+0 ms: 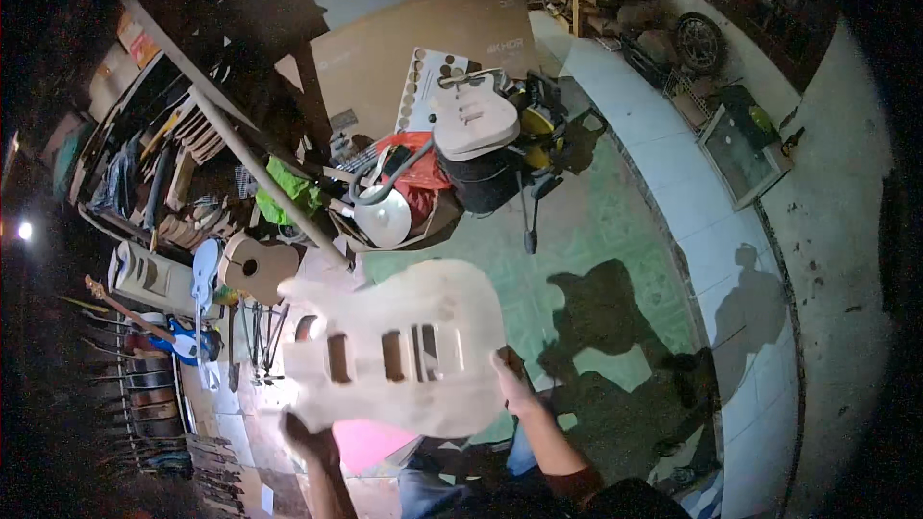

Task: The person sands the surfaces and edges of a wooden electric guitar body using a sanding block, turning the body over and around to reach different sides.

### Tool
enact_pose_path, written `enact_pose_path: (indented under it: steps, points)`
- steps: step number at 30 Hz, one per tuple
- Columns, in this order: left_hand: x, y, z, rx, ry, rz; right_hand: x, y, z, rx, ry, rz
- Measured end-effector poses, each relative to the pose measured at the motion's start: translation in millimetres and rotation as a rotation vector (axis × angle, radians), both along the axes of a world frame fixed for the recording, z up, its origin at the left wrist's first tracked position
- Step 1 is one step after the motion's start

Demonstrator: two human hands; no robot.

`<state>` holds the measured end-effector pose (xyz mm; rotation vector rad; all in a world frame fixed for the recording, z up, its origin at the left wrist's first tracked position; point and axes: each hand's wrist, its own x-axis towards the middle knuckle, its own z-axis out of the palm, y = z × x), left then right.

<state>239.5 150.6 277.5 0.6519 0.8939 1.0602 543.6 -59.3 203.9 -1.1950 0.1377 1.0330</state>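
Between my hands is an unfinished pale electric guitar body (pixel 452 317) with routed cavities, held up in front of me. My left hand (pixel 310 437) grips its lower left edge, partly in shadow. My right hand (pixel 516 384) grips its right edge, fingers partly hidden behind the wood. Below the body, a pink sheet (pixel 370 442) shows near my legs.
Ahead, another pale body (pixel 471 120) rests on a dark stand among a red bag (pixel 418 187) and cardboard (pixel 413 19). A leaning pole (pixel 231 144) crosses shelves of wood. Several guitars (pixel 197 346) stand at left. A framed pane (pixel 731 159) leans against the right wall.
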Motion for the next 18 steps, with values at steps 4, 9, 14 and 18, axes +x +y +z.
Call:
enact_pose_path:
  steps: [4, 9, 14, 18]
  points:
    - [155, 33, 6, 0.008, -0.077, -0.031, 79, -32, 1, 0.12, -0.178, 0.042]
    - [282, 59, 6, -0.163, -0.112, -0.116, 169, -72, 74, 0.212, -0.265, 0.063]
    - [363, 30, 50, -0.295, 0.016, -0.098, 204, -99, 129, 0.024, -0.381, -0.109]
    - [374, 21, 49, -0.398, -0.082, -0.159, 231, -98, 225, -0.333, -0.211, -0.123]
